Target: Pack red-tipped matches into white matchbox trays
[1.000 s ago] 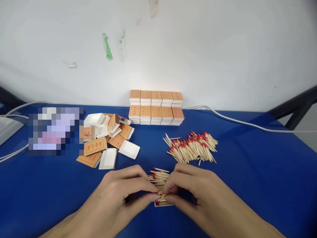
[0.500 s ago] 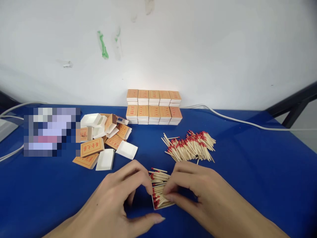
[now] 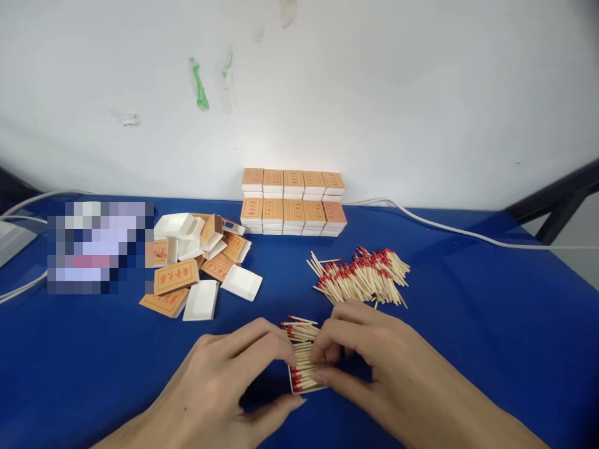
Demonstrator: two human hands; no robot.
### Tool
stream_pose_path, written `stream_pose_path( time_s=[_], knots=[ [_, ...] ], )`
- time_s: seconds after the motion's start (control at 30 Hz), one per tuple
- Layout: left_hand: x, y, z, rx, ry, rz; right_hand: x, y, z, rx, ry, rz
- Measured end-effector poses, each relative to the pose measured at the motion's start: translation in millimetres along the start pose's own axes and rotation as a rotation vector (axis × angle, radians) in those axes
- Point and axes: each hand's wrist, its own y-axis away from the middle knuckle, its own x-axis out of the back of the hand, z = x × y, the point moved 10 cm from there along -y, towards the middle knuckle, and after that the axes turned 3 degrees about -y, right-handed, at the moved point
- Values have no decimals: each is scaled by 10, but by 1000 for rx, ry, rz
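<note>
A white matchbox tray (image 3: pixel 309 392) lies on the blue table in front of me, filled with red-headed matches (image 3: pixel 304 369). My left hand (image 3: pixel 243 368) is at its left side, thumb and fingers apart; the index fingertip meets the match heads at the tray's edge, and the thumb is just in front of it. My right hand (image 3: pixel 360 355) covers the tray's right end, its thumb and index finger closed on matches there. Just behind the tray lie more loose matches (image 3: pixel 299 328). The tray's right end is hidden by my right hand.
A large pile of matches (image 3: pixel 365 274) lies beyond my right hand. To the left is a heap of white trays (image 3: pixel 242 282) and orange sleeves (image 3: pixel 176 277). Stacked matchboxes (image 3: pixel 292 212) stand by the wall. A pixelated object (image 3: pixel 98 249) and a white cable (image 3: pixel 440 226) are also there.
The left thumb and index finger have come closer together by the tray. My right fingers have shifted slightly, and the matches in the tray lie more evenly. The view has moved a little.
</note>
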Motion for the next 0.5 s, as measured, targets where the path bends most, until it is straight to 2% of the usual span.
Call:
stream_pose_path(
  time_s=[0.23,0.5],
  knots=[
    [-2,9,23,-6,-35,3,0,-4,-25,7,-11,2],
    [84,26,100,7,-33,66,289,7,-90,-16,-7,220]
  ],
)
